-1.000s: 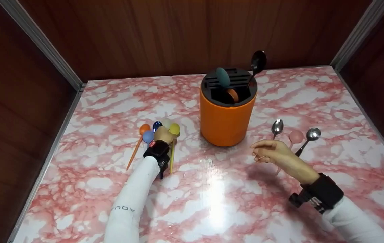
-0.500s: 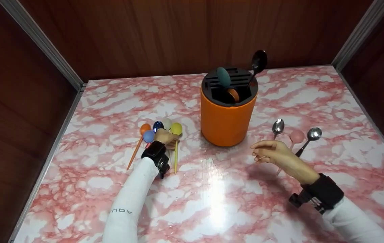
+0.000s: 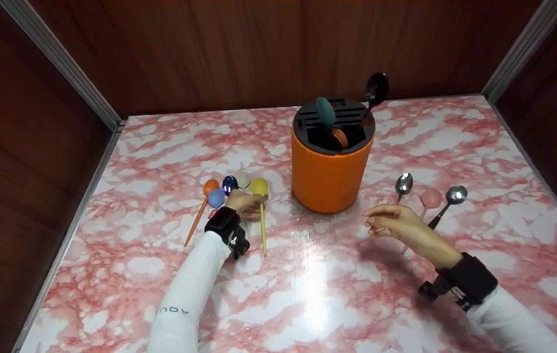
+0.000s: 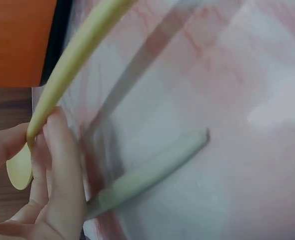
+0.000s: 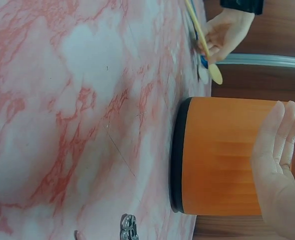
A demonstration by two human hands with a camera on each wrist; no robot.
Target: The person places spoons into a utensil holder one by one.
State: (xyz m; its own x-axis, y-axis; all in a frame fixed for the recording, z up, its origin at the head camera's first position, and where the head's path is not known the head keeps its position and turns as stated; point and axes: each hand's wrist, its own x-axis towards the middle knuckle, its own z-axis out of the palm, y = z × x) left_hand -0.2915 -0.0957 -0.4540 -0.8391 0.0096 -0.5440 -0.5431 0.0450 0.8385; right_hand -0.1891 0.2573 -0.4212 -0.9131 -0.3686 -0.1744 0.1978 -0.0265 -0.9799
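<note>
My left hand [image 3: 245, 202] pinches a yellow spoon [image 3: 263, 228] at the neck, just below its bowl. The left wrist view shows thumb and fingers at the neck, with the spoon's handle [image 4: 77, 57] raised off the tabletop and its shadow beneath. Around this hand lie an orange spoon [image 3: 211, 187], a light blue spoon [image 3: 216, 197], a dark blue spoon [image 3: 230, 184] and a pale green spoon [image 3: 243, 180], partly hidden by the hand. My right hand [image 3: 398, 223] hovers with loosely bent fingers, holding nothing, right of the orange utensil holder [image 3: 329, 179].
The holder has a black slotted top [image 3: 339, 115] with a teal spoon [image 3: 325, 113], a black spoon [image 3: 377, 90] and an orange utensil [image 3: 339, 138] in it. A silver spoon [image 3: 404, 183], a pink spoon [image 3: 431, 198] and a black-handled spoon [image 3: 456, 194] lie at the right. Wooden panels surround the table.
My left hand has taken the yellow spoon and shifted it a little to the right, away from the other spoons. The right hand has stayed almost still.
</note>
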